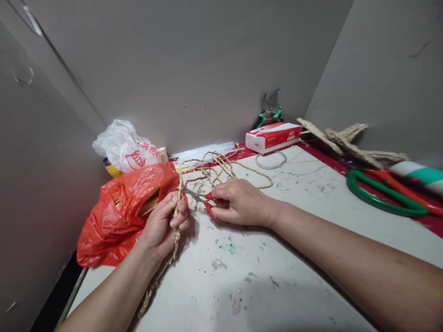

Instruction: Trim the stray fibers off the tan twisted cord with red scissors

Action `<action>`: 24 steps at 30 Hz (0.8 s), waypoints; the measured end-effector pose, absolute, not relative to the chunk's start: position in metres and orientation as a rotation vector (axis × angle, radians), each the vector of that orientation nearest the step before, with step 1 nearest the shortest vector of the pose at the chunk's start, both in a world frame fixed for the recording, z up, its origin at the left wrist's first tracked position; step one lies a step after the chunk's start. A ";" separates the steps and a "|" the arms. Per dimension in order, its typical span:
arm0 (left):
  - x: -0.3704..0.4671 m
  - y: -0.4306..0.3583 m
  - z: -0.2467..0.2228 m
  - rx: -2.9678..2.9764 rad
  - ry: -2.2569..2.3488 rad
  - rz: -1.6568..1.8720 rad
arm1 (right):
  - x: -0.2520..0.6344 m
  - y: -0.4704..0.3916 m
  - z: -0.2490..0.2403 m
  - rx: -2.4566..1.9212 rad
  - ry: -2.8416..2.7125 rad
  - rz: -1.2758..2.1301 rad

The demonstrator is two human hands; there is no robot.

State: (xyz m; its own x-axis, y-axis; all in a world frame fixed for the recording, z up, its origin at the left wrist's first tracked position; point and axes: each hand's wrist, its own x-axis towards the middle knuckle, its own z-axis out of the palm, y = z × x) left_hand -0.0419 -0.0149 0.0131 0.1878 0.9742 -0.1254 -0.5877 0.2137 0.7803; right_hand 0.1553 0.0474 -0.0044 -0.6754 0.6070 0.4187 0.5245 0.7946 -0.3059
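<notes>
A tan twisted straw rope (176, 240) runs through the closed fingers of my left hand (168, 219), held upright beside the red plastic bag. Its lower part trails down past my left wrist, and loose loops of it lie on the table behind my hands. My right hand (238, 201) is closed around the red handles of a pair of scissors (196, 195). The blades point left, with their tips at the rope just above my left fingers. Whether the blades are cutting into the rope I cannot tell.
A red plastic bag (114, 216) with wooden-looking pieces inside sits left, a white bag (124, 145) behind it. At the back stand a tissue box (273, 138) and pruning shears (270, 110). A wire ring (271, 160), straw bundles (349, 138) and a green-handled tool (384, 205) lie right.
</notes>
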 end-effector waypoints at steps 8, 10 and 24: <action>-0.040 -0.017 0.018 0.539 0.668 1.191 | 0.155 0.047 -0.005 -0.821 -2.507 0.172; -0.039 -0.017 0.018 0.520 0.669 1.190 | 0.154 0.048 -0.006 -0.809 -2.510 0.160; -0.034 -0.016 0.014 0.966 1.181 1.358 | 0.157 0.049 -0.008 -0.811 -2.493 0.192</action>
